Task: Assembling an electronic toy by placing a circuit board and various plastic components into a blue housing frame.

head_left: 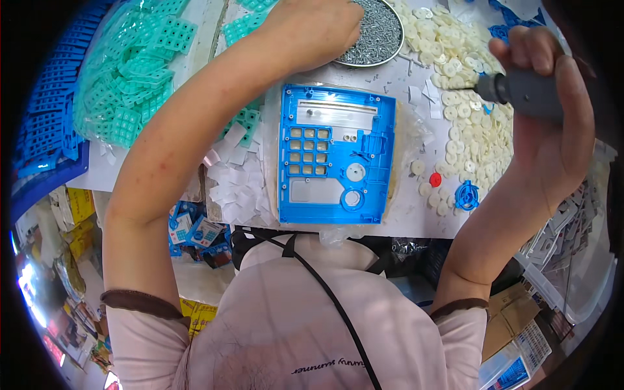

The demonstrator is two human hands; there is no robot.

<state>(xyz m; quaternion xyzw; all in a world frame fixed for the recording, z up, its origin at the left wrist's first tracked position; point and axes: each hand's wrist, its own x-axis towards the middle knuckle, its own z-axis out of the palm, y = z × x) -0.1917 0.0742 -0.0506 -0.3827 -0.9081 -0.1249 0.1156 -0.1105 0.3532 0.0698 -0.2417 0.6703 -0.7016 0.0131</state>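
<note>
A blue plastic casing (311, 213) lies flat in front of me, its inner side up, with a grid of square key openings, a silver strip and two round fittings. My left hand (318, 31) is at the edge of a round metal dish (371, 65) full of small screws (377, 32). Its fingers are curled together at the screws, and what is between them is hidden. My right hand (552, 84) is wrapped round a dark grey electric screwdriver (530, 96). The tool's bit points left, over the white discs, apart from the casing.
Cream-white plastic discs (468, 140) are heaped at the right, near a red disc (435, 179) and a blue ring part (467, 196). Green keypads (143, 84) fill a clear bag at the left. White paper pieces (240, 192) lie beside the casing.
</note>
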